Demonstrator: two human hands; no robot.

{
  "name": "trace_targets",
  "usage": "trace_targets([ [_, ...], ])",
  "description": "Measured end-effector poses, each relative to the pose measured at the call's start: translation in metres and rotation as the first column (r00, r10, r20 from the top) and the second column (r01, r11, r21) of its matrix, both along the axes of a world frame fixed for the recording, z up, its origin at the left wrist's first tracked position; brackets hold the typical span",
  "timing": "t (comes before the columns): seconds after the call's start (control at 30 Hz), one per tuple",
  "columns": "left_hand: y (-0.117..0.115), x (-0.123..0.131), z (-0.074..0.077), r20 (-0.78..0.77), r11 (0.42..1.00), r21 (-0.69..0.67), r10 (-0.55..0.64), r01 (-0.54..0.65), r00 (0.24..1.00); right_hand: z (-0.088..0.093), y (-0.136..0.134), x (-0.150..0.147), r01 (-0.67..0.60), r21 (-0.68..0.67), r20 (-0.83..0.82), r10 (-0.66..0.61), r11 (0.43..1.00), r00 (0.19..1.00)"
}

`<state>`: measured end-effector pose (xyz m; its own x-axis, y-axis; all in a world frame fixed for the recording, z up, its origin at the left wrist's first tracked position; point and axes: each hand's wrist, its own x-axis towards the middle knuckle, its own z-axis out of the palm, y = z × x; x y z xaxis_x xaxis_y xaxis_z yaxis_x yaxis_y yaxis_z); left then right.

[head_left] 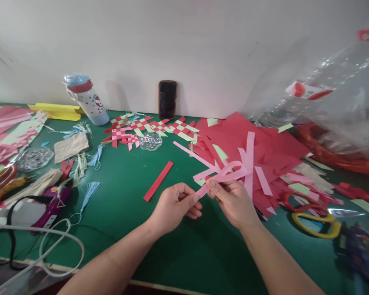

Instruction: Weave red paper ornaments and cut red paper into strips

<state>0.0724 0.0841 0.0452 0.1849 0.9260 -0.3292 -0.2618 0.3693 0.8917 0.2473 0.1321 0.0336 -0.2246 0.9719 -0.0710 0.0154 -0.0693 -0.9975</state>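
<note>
Between my two hands is a pink paper strip [230, 174], bent into a loop at its right side. My left hand [176, 205] pinches one end between thumb and fingers. Close beside it, my right hand [232, 198] grips the strip near the loop with thumb and fingertips. Behind the hands, more pink strips [249, 159] lie over a heap of red paper [233, 131]. A single red paper strip [158, 181] rests flat on the green table [126, 229], left of my left hand.
Along the wall are woven paper fish [144, 125], a dish of beads [150, 141], a phone [167, 99] and a bottle [87, 100]. Scissors [316, 217] lie at right, below a plastic bag [341, 94]. Tassels [89, 196], a purple device [53, 205] and a white cable [61, 241] occupy the left.
</note>
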Motion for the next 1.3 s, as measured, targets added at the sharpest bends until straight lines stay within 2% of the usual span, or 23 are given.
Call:
trace_targets([
  [0.37,0.000,0.001,0.001,-0.022,0.999,0.013,0.036,-0.035,0.999,-0.001,0.001,-0.002,-0.003,0.040,0.014,0.002,0.999,1.000],
  [0.57,0.000,-0.001,0.002,-0.070,1.000,0.015,-0.021,0.022,0.997,-0.002,0.001,0.000,0.000,0.062,0.081,-0.005,0.998,0.997],
  [0.7,-0.001,-0.004,0.002,-0.183,0.989,0.115,-0.073,0.095,0.980,0.004,-0.003,-0.004,-0.025,0.070,0.110,0.017,0.997,0.994],
  [0.8,-0.001,-0.005,0.000,-0.231,0.978,0.184,-0.056,0.100,0.971,0.010,-0.009,-0.010,-0.112,0.074,0.174,0.098,0.991,0.980],
  [0.87,0.000,-0.005,-0.001,-0.201,0.982,0.167,-0.055,0.089,0.978,0.014,-0.012,-0.015,-0.164,0.066,0.186,0.149,0.984,0.971],
  [0.97,0.000,-0.005,-0.004,-0.132,0.993,0.100,-0.049,0.063,0.990,0.017,-0.015,-0.019,-0.159,0.068,0.197,0.143,0.985,0.970],
  [1.1,0.001,-0.005,-0.004,-0.127,0.996,0.080,-0.035,0.046,0.991,0.014,-0.013,-0.018,-0.177,0.064,0.196,0.161,0.982,0.967],
  [1.17,0.000,-0.005,-0.003,-0.137,0.995,0.079,-0.047,0.058,0.989,0.009,-0.010,-0.015,-0.157,0.059,0.170,0.145,0.986,0.975],
  [1.3,-0.001,-0.005,0.001,-0.162,0.993,0.061,-0.086,0.097,0.983,-0.001,-0.005,-0.007,0.012,0.044,0.059,-0.014,0.999,0.998],
])
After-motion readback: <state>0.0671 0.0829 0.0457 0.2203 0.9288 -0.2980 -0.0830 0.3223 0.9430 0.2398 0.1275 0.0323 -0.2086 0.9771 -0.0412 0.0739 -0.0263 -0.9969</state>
